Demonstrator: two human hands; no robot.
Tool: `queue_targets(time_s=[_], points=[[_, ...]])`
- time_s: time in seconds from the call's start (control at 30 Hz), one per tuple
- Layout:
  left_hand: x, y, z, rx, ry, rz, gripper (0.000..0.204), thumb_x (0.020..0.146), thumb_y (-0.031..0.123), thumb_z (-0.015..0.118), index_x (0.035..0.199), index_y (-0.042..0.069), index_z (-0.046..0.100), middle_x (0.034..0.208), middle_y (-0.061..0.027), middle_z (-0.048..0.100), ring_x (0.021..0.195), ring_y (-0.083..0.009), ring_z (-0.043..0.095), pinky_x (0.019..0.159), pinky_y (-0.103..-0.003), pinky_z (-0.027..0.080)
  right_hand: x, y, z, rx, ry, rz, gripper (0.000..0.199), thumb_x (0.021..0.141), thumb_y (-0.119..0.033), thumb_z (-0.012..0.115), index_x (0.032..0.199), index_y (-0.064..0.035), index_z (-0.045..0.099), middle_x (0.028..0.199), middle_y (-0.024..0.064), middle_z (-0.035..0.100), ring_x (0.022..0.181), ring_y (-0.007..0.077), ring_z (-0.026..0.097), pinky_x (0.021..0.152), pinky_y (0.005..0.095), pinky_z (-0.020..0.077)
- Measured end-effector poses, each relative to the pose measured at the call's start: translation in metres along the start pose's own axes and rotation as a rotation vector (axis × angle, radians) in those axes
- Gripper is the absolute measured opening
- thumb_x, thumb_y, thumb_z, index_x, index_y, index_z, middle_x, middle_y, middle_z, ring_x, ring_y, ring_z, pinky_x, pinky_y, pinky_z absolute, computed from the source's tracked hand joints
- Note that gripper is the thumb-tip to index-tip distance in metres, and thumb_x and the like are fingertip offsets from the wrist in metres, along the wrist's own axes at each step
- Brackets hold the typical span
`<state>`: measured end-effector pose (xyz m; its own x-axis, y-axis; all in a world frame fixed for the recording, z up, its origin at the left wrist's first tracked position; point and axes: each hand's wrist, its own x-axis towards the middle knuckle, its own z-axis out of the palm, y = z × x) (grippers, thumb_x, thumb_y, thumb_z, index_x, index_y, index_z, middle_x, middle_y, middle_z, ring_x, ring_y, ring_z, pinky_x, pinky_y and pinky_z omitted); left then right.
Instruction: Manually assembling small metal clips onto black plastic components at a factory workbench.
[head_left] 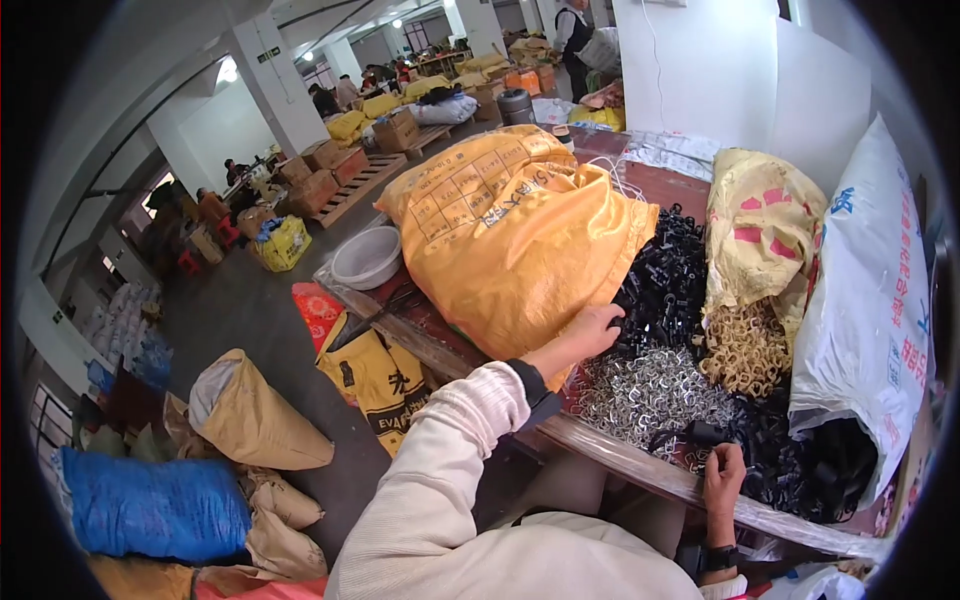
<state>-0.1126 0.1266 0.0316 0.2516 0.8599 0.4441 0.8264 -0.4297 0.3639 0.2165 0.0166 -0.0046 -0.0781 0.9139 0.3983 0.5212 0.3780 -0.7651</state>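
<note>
My left hand [594, 332] reaches to the edge of a heap of small black parts [664, 265], beside the mouth of a big orange woven sack [510, 240]. Its fingers are curled, with a small black part at the tips. Low by the table's front edge, my right hand [724, 477] has its fingers pressed together; what they hold, if anything, is hidden. Just beyond it lie a larger black piece [704, 432] and loose black parts [775, 455]. Silver metal hooks or rings [650, 397] are heaped between my hands, with gold-coloured ones [745, 345] behind them.
A beige sack [762, 225] and a white sack [868, 310] stand on the table's right. At its left edge sits a white bowl [367, 258]. The plastic-wrapped front edge [640, 467] runs before me. Sacks, including a blue one [155, 505], lie on the floor at left.
</note>
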Motion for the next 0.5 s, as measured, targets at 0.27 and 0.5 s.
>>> queue_targets(time_s=[0.27,0.5], points=[[-0.038,0.051,-0.018,-1.417,-0.032,-0.82,0.026,0.079,0.001,0.051,0.104,0.004,0.047,0.088,-0.0066,0.053,0.082,-0.0181,0.057,0.07,-0.024,0.048,-0.002,-0.01,-0.001,-0.016,0.037,-0.035,0.004,0.071,0.0,0.051,0.072,0.0004,0.048,0.064,0.0105,0.046,0.057,0.021,0.046,0.052,0.0287,0.0369],[-0.059,0.102,0.009,-1.78,-0.217,-0.888,0.017,0.082,0.008,0.05,0.098,0.004,0.049,0.085,-0.0069,0.056,0.077,-0.0177,0.058,0.067,-0.024,0.05,-0.006,-0.059,0.022,0.077,-0.147,-0.119,0.006,0.069,0.001,0.054,0.073,-0.0007,0.05,0.063,0.0111,0.045,0.053,0.0224,0.046,0.048,0.0291,0.0363]])
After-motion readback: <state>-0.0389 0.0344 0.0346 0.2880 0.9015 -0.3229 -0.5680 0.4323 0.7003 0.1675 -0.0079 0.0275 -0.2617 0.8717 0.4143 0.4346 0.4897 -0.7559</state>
